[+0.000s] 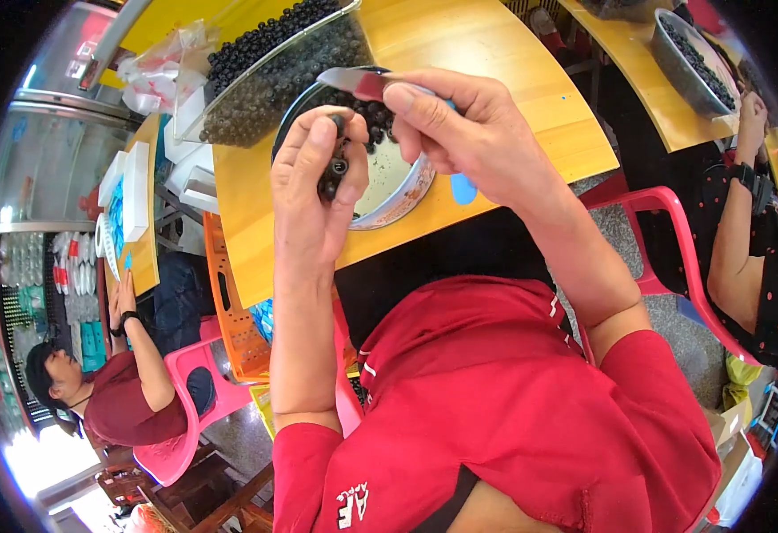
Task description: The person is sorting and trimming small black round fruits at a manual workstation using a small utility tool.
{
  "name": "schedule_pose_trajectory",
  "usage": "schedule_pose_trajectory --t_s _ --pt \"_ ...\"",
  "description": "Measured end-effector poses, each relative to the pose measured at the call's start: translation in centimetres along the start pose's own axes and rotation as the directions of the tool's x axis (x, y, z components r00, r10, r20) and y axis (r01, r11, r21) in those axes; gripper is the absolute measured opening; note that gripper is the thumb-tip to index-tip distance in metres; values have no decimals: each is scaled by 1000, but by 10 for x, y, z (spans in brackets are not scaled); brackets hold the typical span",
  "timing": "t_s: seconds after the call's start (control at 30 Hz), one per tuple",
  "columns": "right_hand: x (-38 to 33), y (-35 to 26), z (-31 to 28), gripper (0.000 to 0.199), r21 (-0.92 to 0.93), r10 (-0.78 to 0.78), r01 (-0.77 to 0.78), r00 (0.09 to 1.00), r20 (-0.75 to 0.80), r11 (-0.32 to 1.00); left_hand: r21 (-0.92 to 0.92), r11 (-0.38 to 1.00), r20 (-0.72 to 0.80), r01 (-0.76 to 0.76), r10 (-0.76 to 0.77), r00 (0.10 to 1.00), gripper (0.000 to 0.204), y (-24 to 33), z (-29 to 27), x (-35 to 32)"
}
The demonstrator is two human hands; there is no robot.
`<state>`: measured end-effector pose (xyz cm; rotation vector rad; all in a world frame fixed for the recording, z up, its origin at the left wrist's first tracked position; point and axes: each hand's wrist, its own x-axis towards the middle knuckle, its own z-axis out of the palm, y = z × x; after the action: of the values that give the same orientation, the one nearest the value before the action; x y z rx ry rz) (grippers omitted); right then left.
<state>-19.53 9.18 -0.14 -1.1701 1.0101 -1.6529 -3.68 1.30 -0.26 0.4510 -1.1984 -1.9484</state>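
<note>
My left hand (304,182) is raised over the near left side of a round patterned basin (398,206), its fingers curled around several small black round pieces (333,178). At least one piece shows a ring-shaped face. In my right hand (464,124) is a knife (344,82). Its broad metal blade points left, above my left fingertips, and a blue handle end shows below the palm. More dark round pieces (376,120) lie inside the basin, partly hidden by my hands.
A clear tub (264,102) heaped with black round pieces stands left on the wooden table (486,40). White boxes (135,191) and an orange crate (229,311) are farther left. A person (131,391) sits at left; another person's arm (735,222) is near a grey basin (686,80) at right.
</note>
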Motion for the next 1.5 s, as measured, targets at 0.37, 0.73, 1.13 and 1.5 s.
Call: schedule_pose_trajectory --t_s 0.37,0.73,1.13,1.5 --pt "2 -10 -14 28 56 34 -28 993 -109 998 725 658 -4 202 -289 957 19 -4 -22 45" --pt "4 -7 -16 28 37 -16 19 997 -79 999 941 62 334 -331 -308 891 21 -33 -27 54" --pt "3 -6 -14 28 20 22 -20 995 -93 1000 969 93 247 -230 -447 860 20 -16 -42 52" --pt "4 -5 -14 28 31 40 -37 994 -99 999 949 163 310 -271 -310 899 24 -6 -43 42"
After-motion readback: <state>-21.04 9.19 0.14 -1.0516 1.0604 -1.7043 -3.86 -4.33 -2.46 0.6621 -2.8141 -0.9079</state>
